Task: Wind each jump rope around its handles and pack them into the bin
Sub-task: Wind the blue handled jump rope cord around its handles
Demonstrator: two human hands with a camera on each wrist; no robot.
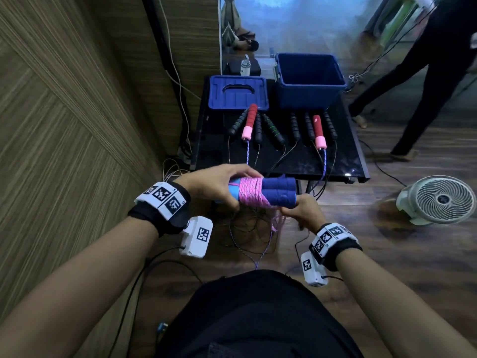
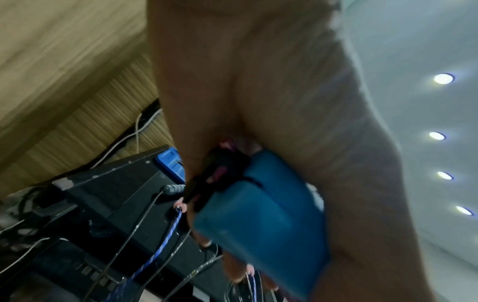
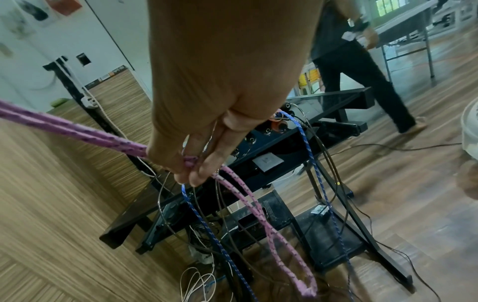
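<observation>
My left hand (image 1: 219, 186) grips the light-blue ends of a pair of blue foam handles (image 1: 277, 192), held level in front of my chest. Pink rope (image 1: 251, 193) is coiled many times round their middle. My right hand (image 1: 302, 213) sits just under the handles' right end and pinches the loose pink rope (image 3: 189, 161); a short doubled loop (image 3: 271, 228) hangs below it. In the left wrist view the handles' light-blue ends (image 2: 258, 214) fill my palm. The open blue bin (image 1: 309, 81) stands at the back right of the black table (image 1: 343, 161).
A blue lid (image 1: 237, 93) lies left of the bin. Red-and-pink handles (image 1: 249, 122) (image 1: 318, 133) and several black handles (image 1: 271, 129) lie in a row, ropes dangling off the front edge. A fan (image 1: 438, 200) sits on the floor right. A person (image 1: 423, 73) walks behind.
</observation>
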